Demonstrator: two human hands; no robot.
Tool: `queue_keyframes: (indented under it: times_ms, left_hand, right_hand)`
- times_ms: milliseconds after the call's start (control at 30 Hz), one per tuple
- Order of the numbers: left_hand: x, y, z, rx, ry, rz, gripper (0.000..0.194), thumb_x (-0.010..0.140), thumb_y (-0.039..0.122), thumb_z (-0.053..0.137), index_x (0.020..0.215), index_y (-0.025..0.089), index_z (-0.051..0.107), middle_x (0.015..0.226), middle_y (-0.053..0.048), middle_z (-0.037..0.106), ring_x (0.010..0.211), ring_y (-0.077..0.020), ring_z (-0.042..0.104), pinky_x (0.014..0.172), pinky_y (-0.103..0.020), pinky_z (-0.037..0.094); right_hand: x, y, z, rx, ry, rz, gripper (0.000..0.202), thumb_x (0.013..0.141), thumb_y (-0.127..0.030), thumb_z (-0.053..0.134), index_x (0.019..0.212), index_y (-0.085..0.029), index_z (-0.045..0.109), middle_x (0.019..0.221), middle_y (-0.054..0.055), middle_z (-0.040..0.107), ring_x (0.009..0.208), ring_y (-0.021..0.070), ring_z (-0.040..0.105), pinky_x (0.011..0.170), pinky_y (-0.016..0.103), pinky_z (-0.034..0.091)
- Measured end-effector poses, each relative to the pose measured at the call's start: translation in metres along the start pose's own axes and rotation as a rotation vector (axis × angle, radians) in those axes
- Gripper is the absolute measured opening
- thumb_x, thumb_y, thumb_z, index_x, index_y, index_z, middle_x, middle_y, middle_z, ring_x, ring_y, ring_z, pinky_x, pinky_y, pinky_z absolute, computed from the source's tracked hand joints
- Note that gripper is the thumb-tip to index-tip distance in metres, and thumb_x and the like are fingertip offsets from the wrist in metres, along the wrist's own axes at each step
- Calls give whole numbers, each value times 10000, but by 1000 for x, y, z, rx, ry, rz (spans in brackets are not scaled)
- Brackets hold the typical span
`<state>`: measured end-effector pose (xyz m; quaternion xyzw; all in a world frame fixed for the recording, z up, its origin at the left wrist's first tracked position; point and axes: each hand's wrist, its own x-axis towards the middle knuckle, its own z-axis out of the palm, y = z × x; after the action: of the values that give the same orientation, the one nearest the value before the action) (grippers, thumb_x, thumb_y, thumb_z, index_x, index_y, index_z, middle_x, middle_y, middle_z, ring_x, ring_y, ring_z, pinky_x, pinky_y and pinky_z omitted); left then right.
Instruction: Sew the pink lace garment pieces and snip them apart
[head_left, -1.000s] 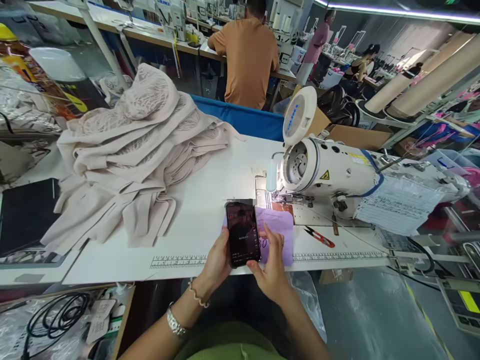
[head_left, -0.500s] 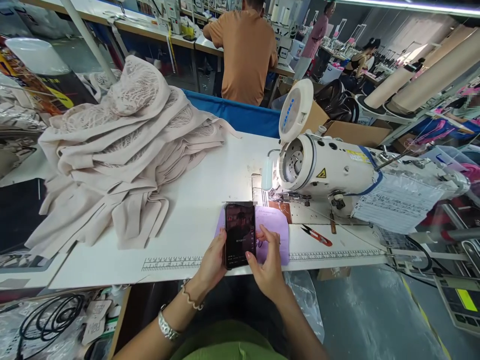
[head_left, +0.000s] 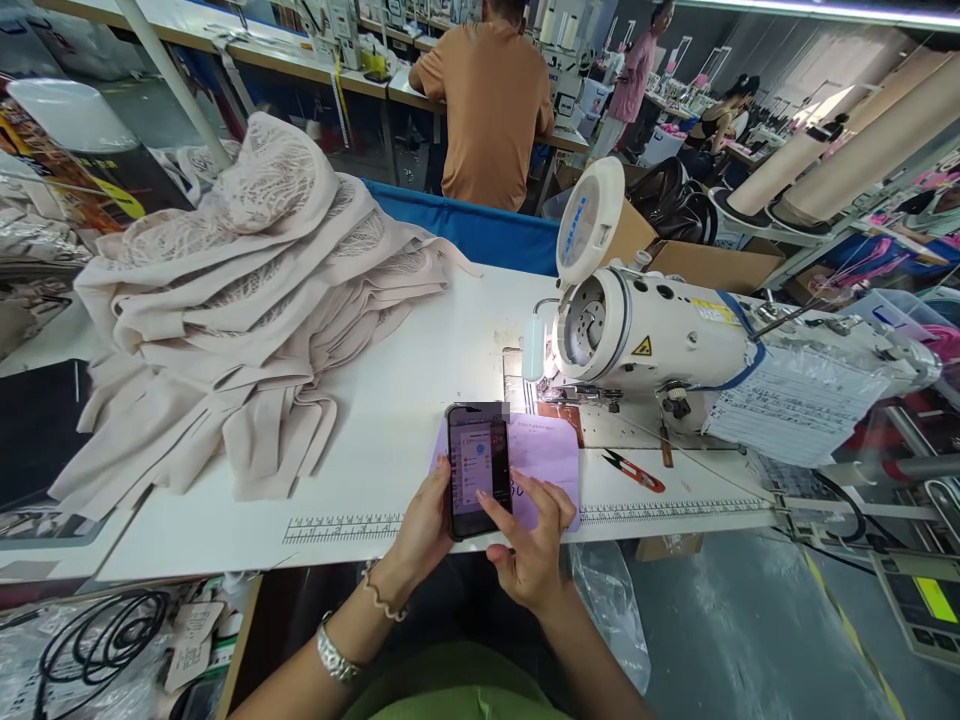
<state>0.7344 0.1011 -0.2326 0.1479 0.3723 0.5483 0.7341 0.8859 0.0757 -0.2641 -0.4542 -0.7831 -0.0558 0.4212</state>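
My left hand point(head_left: 426, 512) is closed around the left side of a black smartphone point(head_left: 472, 425), which is held upright over the table's front edge. The lit phone screen shows a pale panel with lines of small content. My right hand point(head_left: 532, 535) is open at the phone's right side, its index fingertip on or just over the screen and the other fingers apart. Behind the phone lies a purple sheet of paper point(head_left: 551, 450) with dark handwriting, partly hidden by the phone and my right hand.
A white sewing machine point(head_left: 660, 330) stands to the right, with red thread snips point(head_left: 634, 470) before it. Beige lace-trimmed garments point(head_left: 247, 270) are heaped on the left. A printed ruler point(head_left: 675, 512) runs along the table's front edge. A person in a brown shirt point(head_left: 491, 110) sits beyond.
The phone screen has changed from a dark picture to a pale panel. My right index finger has moved left onto or over the screen, and the thumb has drawn back.
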Motion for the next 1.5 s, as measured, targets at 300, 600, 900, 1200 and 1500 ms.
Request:
queue_keyframes:
  times_ms: [300,600,900,1200,1500]
  left_hand:
    - [-1,0,2,-13,-39,11,583,718,592,729,1078,133,701,1130,-139,715,1158,-324,611,1062,-465,435]
    - [2,-3,-2,-3,-53,44,589,754,578,702,1148,142,664,1169,-147,696,1209,-336,574,1058,-482,438]
    - [0,-2,1,63,-33,41,500,794,571,646,1084,166,680,1160,-139,703,1204,-335,580,1035,-487,458]
    - [-35,21,9,100,8,-52,435,888,537,533,1104,196,696,1130,-110,721,1179,-313,606,974,-451,512]
    - [-91,35,8,19,48,-325,576,807,641,574,1062,148,729,1010,-171,743,1010,-368,685,909,-510,533]
  right_hand:
    - [13,-5,-5,20,-14,90,583,970,-602,167,1461,-381,388,1426,95,380,1198,319,421,963,513,366]
    - [43,2,-6,-38,-108,73,509,967,-560,318,1452,-418,383,1569,42,206,1291,354,354,1027,559,297]
    - [33,5,-5,92,3,166,449,1012,-323,279,1439,-281,411,1397,108,462,1274,267,439,1038,503,390]
    - [28,22,-1,-108,-377,138,443,992,-277,369,1426,-206,416,1472,110,444,1408,253,313,1152,570,242]
    - [25,21,3,-143,-365,149,444,969,-250,406,1411,-209,433,1478,100,440,1390,256,336,1150,555,220]
